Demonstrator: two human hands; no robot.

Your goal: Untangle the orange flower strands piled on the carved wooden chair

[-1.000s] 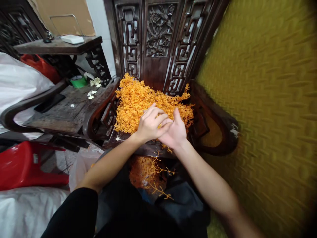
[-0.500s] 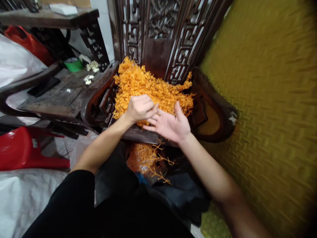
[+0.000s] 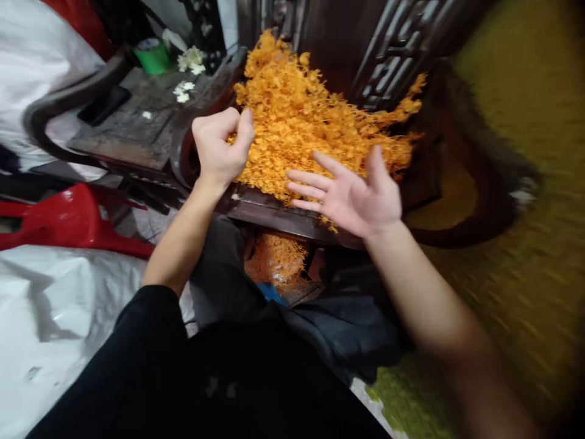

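My left hand point(image 3: 223, 145) is closed in a fist, thumb on top, in front of the left armrest of a dark carved wooden chair. Whatever may be inside its fingers is hidden. My right hand point(image 3: 350, 192) is open, palm up with fingers spread, above the chair seat's front edge point(image 3: 278, 213); nothing lies on the palm. Behind both hands a large heap of orange flower sprigs point(image 3: 315, 122), fine and branching, covers the seat. More orange bits point(image 3: 278, 259) lie low down between my knees.
On the left, a dark wooden seat point(image 3: 128, 131) holds a green tape roll point(image 3: 153, 56), a black phone-like object point(image 3: 104, 105) and pale blossoms point(image 3: 183, 91). A red plastic stool point(image 3: 73, 216) and white sacks point(image 3: 59, 323) are nearby. A yellow-green woven surface point(image 3: 516, 256) fills the right side.
My hands have moved apart, the left one to the left and up, the right one to the right. A bare branching orange sprig below them is out of sight now. The view has tilted down.
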